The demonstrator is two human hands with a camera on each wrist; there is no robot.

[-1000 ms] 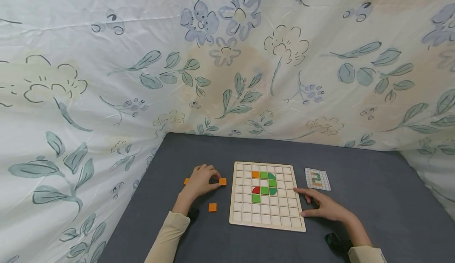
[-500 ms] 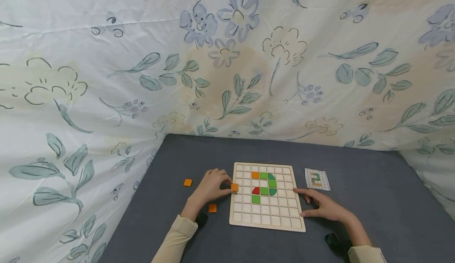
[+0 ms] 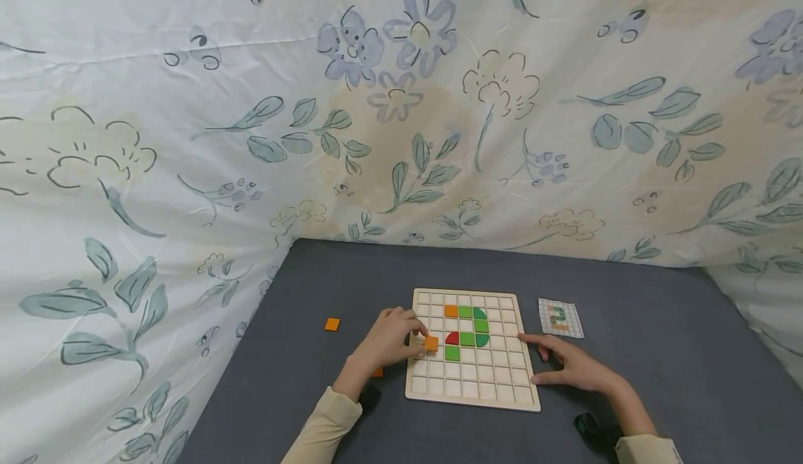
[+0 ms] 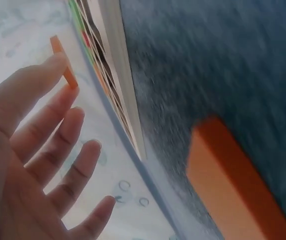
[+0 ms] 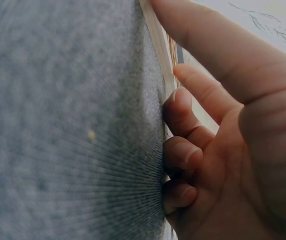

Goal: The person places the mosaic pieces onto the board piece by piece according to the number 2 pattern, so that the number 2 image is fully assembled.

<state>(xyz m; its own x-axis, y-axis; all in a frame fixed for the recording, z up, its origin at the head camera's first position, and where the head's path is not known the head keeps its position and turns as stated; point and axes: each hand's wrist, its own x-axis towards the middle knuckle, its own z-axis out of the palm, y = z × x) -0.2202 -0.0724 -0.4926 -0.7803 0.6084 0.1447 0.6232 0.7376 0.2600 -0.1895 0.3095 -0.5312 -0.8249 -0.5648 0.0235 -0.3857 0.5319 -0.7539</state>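
My left hand (image 3: 387, 339) pinches an orange square tile (image 3: 431, 343) between thumb and index finger. It holds the tile over the left part of a wooden grid board (image 3: 502, 396); in the left wrist view the tile (image 4: 64, 62) is seen edge-on, with the other fingers spread loosely. On the board lie an orange tile (image 3: 451, 311), several green square tiles (image 3: 467, 338), dark green rounded tiles (image 3: 482, 340) and a red rounded tile (image 3: 452, 338). My right hand (image 3: 574, 366) touches the board's right edge with thumb and index fingertips; its other fingers bend against the tabletop (image 5: 83, 140).
A loose orange tile (image 3: 332, 324) lies left of the board. Another orange tile (image 3: 378, 372) is partly hidden by the left wrist and looms large in the left wrist view. A small pattern card (image 3: 560, 318) lies right of the board. Floral cloth (image 3: 414, 136) hangs behind the table.
My left hand has carried the orange tile rightward from the tabletop to above the board, uncovering the far-left tile and partly covering the nearer one. My right hand stays in place.
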